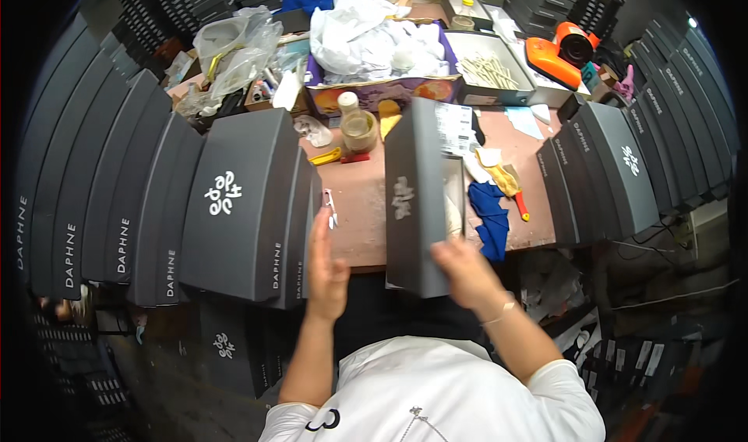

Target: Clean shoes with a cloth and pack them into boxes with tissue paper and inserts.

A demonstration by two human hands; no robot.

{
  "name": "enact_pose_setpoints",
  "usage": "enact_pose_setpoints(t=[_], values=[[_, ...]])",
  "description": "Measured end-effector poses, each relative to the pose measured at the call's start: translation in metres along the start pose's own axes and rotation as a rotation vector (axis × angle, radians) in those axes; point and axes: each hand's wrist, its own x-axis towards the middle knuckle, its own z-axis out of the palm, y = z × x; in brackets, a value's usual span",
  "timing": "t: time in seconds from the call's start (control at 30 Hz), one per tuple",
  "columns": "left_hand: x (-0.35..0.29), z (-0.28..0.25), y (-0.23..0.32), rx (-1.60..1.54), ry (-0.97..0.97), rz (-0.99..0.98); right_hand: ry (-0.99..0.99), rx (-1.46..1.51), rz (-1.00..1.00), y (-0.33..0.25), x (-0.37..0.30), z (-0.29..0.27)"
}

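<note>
In front of me a dark grey shoebox lid (409, 208) stands tilted up on its side, slightly blurred. My right hand (469, 277) has its fingers closed on the lid's near right edge. Partly hidden behind the lid is an open shoebox (454, 189) with pale paper inside. My left hand (327, 274) is raised with fingers stretched and holds nothing. It is beside the near end of a row of closed grey shoeboxes (241, 200); whether it touches them I cannot tell.
A purple carton (382, 95) of white tissue stands at the back. Near it are a glass jar (359, 132), a tray of sticks (487, 68) and an orange heat tool (555, 60). A blue cloth (491, 220) lies right of the lid. More shoeboxes (615, 162) line the right side.
</note>
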Motion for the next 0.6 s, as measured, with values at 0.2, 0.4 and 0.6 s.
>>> enact_pose_setpoints(t=[0.2,0.4,0.6], values=[[-0.015,-0.015,-0.011,0.431,-0.127,-0.357,-0.270,-0.829,-0.441,0.011,-0.002,0.023],[-0.010,-0.015,-0.004,0.478,-0.002,-0.566,0.132,-0.951,-0.754,0.016,-0.008,-0.019],[-0.014,-0.022,0.058,0.915,-0.025,-0.313,-0.064,-1.380,-0.467,0.062,0.001,-0.032]])
